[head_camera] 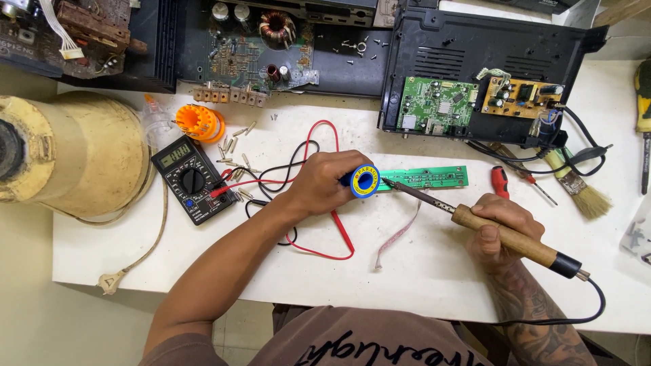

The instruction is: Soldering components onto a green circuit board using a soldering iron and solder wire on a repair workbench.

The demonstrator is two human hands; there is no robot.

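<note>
Two hands I watch over a white table [420, 271], left hand [324, 183] pinching a blue-and-yellow solder spool [364, 181] at a long green board [427, 178], right hand [505, 230] wrapped tight round a wooden-handled soldering iron [475, 220], tip just beside the spool.

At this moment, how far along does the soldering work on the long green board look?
Done: the black device case lies open, boards exposed, and the long green board is out on the white table. In hand: the right hand holds the soldering iron tip at the board; the left hand holds a solder spool. Left: joints cannot be judged; the case remains open.
</note>
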